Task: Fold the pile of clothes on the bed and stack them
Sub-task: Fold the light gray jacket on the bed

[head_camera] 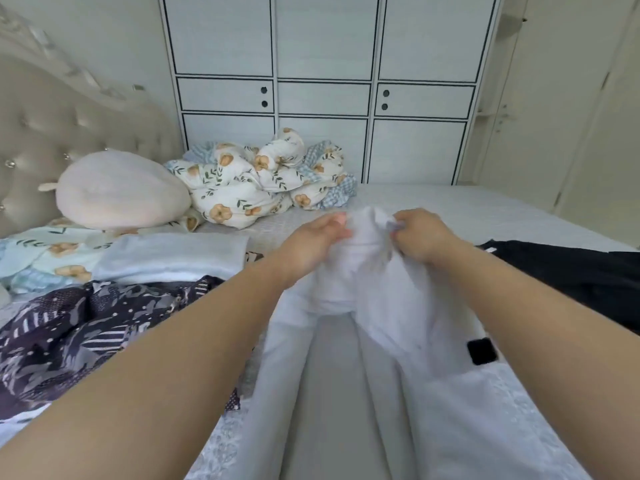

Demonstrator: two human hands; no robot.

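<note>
1. Here we held the white garment (pixel 363 282) up over the middle of the bed (pixel 450 206), both arms stretched forward.
2. Our left hand (pixel 313 244) pinched the upper edge of the garment, thumb and fingers curled onto the cloth at its 10 o'clock corner.
3. Our right hand (pixel 420 237) gripped the same upper edge at about 2 o'clock, fingers bunched round a fold of fabric.
4. The two hands sat near each other, with a small hump of white cloth rising between them.
5. Below the hands the garment hung toward 6 o'clock and split into two long pale legs or sleeves; we could not tell which.
6. A black square patch (pixel 482 351) showed on the garment's right side, at about 4 o'clock from the hands.
7. At 9 o'clock lay a folded pale blue piece (pixel 173 254), and just below it a dark patterned garment (pixel 86 323) spread loose on the bed.
8. At 3 o'clock a black garment (pixel 571 275) lay flat near the bed's edge.
9. At 11 o'clock a floral quilt (pixel 259 181) was heaped, with a round pinkish plush pillow (pixel 117 188) beside it against the tufted headboard (pixel 52 133).
10. At 12 o'clock stood a white wardrobe (pixel 325 81) with dark-lined panels.
</note>
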